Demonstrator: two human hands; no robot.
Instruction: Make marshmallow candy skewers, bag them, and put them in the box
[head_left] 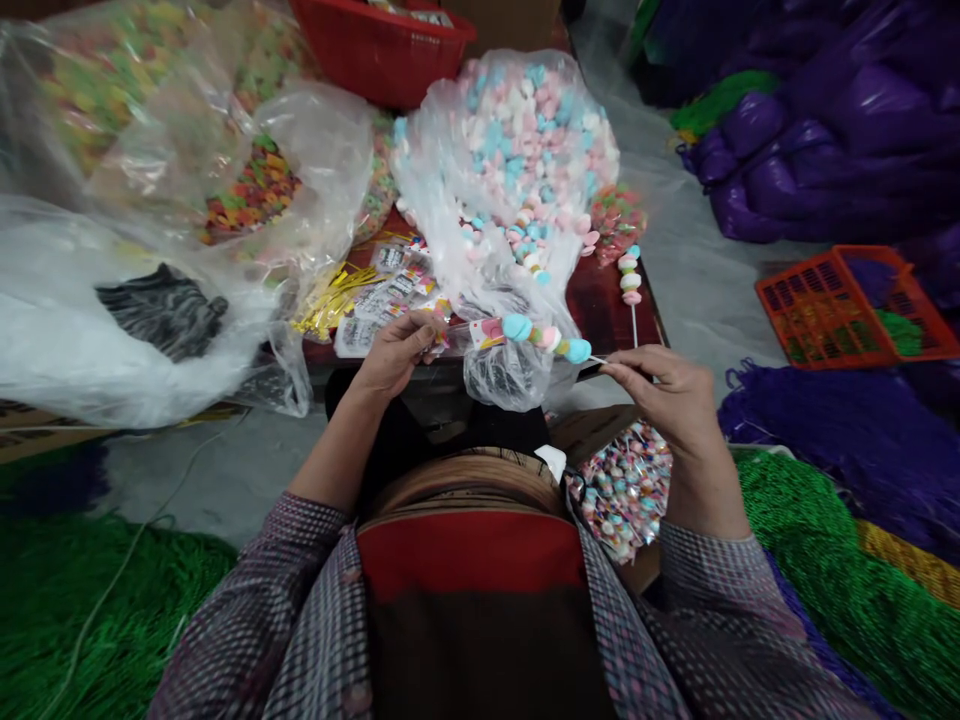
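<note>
My right hand (664, 385) pinches the white stick of a candy skewer (550, 340), threaded with blue, pink and green soft pieces. The skewer points left, its far blue piece against a small clear printed bag (487, 332). Whether that end is inside the bag I cannot tell. The bag's other end is pinched between the thumb and fingers of my left hand (401, 352). Beside my left hand lie flat printed bags (375, 320) and gold twist ties (337, 298). Another candy skewer (630, 278) lies at the table's right edge.
A large open bag of pastel marshmallows (525, 120) fills the table's middle. Bags of coloured gummies (255, 190) stand at left, a red basin (382, 45) behind. Below my right arm sits a box of wrapped candy (626, 485). An orange crate (810, 300) is on the floor.
</note>
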